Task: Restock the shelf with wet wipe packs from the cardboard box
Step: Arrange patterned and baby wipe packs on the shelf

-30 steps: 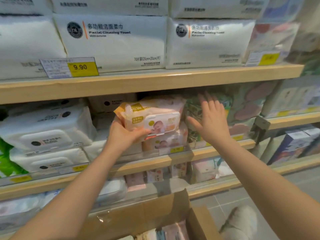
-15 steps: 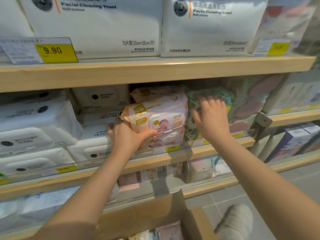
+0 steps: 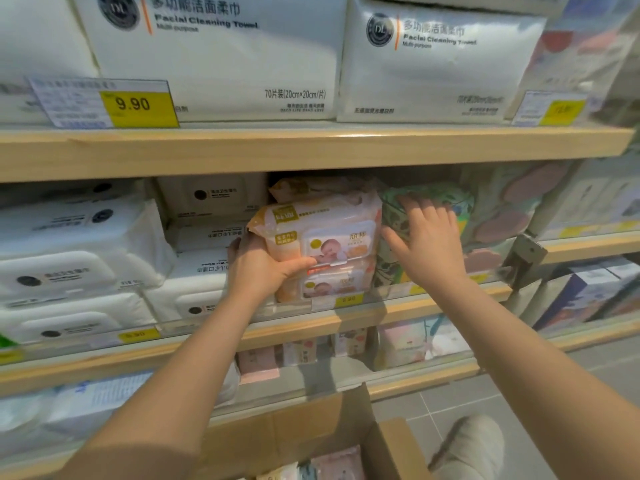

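The cardboard box (image 3: pixel 311 431) is cut off by the bottom edge, its contents barely showing; the left hand (image 3: pixel 258 268) hides the held wet wipe pack's (image 3: pixel 322 233) lower left corner; the right-hand price tag (image 3: pixel 554 109) is too blurred to read.

Glossy plastic wet wipe pack (image 3: pixel 322 233) — matt pale-wood shelf (image 3: pixel 311 150) (brown cardboard box (image 3: pixel 294 431) below).

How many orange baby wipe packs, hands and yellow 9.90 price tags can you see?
Orange baby wipe packs: 3, one held, one under it, one behind.
Hands: 2, left hand, right hand.
Readable yellow 9.90 price tags: 2, upper, lower.
Total: 7
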### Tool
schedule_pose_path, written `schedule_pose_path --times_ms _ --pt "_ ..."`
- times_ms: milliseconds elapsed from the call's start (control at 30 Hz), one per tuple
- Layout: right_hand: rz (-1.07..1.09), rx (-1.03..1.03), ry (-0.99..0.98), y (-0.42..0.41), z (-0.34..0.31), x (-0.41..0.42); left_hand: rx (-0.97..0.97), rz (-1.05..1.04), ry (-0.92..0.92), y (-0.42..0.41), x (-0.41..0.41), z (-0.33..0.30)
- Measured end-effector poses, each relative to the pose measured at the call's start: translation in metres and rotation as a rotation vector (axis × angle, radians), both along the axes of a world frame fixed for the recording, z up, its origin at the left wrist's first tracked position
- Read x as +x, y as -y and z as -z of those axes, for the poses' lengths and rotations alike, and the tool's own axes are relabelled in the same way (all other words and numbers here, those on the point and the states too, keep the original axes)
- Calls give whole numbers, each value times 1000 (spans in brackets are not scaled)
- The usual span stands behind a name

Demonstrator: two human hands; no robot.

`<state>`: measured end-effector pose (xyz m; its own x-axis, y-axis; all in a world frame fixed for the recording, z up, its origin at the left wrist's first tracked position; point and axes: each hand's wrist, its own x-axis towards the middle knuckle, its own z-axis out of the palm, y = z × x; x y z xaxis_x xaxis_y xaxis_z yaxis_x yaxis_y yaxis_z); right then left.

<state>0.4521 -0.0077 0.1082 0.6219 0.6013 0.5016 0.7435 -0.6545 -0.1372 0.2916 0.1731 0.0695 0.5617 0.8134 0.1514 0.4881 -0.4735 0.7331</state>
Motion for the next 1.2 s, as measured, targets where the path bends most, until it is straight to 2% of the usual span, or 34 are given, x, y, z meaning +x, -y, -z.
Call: schedule_pose_path --times_ms 67,167,333,433,567,633,767,867,967,1067,1200 --pt "4 -6 -11 1 -3 -5 6 49 47 0 -4 -1" --pt "-55 37 78 -1 -7 -19 37 105 96 2 -17 0" --pt "-234 -8 127 -15 -13 -60 151 117 25 2 -44 1" --pt "-373 1 104 -19 -7 -85 235 101 61 11 -70 3" --pt "-528 -53 11 -30 -1 -128 495 89 31 1 -139 -2" --pt "-591 -54 -50 -44 1 -152 516 28 64 -12 -177 -6" --pt "-683 7 -355 -82 -3 -200 340 -220 230 -34 -240 -10" --pt "-675 110 -538 -121 -12 -226 180 -413 278 -63 -268 -10" --pt "-585 202 -697 -158 -16 -242 21 -350 295 -98 -270 -12" --pt "-513 238 -741 -183 -13 -250 -141 -283 395 -119 -257 -16" --pt "-548 318 -785 -198 -8 -253 -158 -296 513 -123 -243 -16"
